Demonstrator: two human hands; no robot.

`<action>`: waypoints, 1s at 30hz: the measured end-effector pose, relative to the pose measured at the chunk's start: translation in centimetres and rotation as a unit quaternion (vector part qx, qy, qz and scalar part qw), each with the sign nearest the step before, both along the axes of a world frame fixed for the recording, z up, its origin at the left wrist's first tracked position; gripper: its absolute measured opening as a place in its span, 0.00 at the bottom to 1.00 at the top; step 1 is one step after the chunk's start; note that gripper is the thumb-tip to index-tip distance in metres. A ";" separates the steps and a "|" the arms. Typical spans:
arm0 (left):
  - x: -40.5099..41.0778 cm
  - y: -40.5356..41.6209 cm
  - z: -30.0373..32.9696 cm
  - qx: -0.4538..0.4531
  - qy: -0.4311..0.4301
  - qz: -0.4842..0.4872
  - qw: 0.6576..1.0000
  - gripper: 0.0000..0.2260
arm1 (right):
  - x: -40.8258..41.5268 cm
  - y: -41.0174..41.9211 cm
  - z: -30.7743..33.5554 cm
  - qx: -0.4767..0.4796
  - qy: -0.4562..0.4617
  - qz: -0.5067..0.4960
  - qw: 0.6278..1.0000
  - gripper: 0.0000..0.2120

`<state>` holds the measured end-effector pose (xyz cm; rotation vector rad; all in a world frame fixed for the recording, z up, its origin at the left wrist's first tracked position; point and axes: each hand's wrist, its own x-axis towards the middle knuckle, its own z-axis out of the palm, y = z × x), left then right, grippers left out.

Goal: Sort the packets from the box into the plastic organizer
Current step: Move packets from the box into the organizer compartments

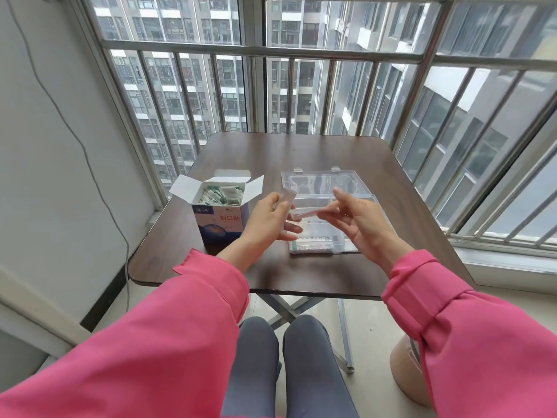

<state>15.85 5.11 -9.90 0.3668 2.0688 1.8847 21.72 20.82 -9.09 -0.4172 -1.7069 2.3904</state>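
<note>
An open white and blue cardboard box [221, 220] stands on the left of the table, with several small packets [221, 196] inside. To its right lies a clear plastic organizer [322, 245] with its lid [322, 181] folded back; some packets fill its nearest compartment. My left hand [271, 217] hovers between box and organizer, pinching a pale packet [286, 196] upright. My right hand [358, 220] hangs over the organizer and holds another thin packet [304, 213] by its end, pointing left.
The dark wooden folding table [301, 152] stands against a barred window [301, 52]. A cable [90, 164] runs down the white wall at left. A tan stool [407, 378] sits on the floor at right, by my knees.
</note>
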 end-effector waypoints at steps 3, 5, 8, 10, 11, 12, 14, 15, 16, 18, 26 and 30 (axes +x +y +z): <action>-0.1 0.0 -0.1 -0.016 0.003 0.000 1.000 0.04 | -0.4 0.2 -0.7 0.145 -0.024 0.001 0.989 0.05; -0.3 -0.1 -0.5 -0.054 0.027 0.003 0.998 0.05 | -0.5 0.3 -1.0 0.221 -0.048 0.014 0.974 0.07; -0.7 -0.1 -1.2 -0.137 0.097 0.003 0.986 0.03 | -0.7 0.4 -1.2 0.291 -0.068 0.023 0.954 0.09; -0.8 0.1 -1.5 -0.173 0.127 0.007 0.977 0.05 | -0.9 0.3 -1.5 0.338 -0.081 0.019 0.937 0.10; -0.8 0.1 -1.5 -0.180 0.137 0.010 0.974 0.05 | -1.0 0.2 -1.7 0.362 -0.086 0.016 0.928 0.10; -0.8 0.2 -1.5 -0.188 0.147 0.013 0.971 0.05 | -1.1 0.1 -1.8 0.386 -0.089 0.012 0.918 0.09; -0.9 0.2 -1.5 -0.201 0.162 0.016 0.966 0.05 | -1.4 -0.2 -1.8 0.442 -0.089 0.009 0.892 0.07; -1.0 0.2 -1.5 -0.206 0.167 0.019 0.964 0.05 | -1.4 -0.3 -1.8 0.471 -0.087 0.013 0.877 0.06; -1.1 0.2 -1.5 -0.207 0.169 0.023 0.963 0.05 | -1.5 -0.5 -1.8 0.499 -0.085 0.019 0.863 0.06; -1.1 0.1 -1.4 -0.197 0.162 0.030 0.967 0.06 | -1.5 -0.8 -1.7 0.545 -0.081 0.034 0.834 0.06; -1.0 -0.2 -1.3 -0.195 0.163 0.021 0.967 0.11 | -1.7 -1.5 -2.5 0.668 -0.081 0.055 0.737 0.04; -0.9 -0.2 -1.2 -0.181 0.152 0.003 0.972 0.12 | -1.7 -1.7 -2.2 0.697 -0.096 0.052 0.709 0.05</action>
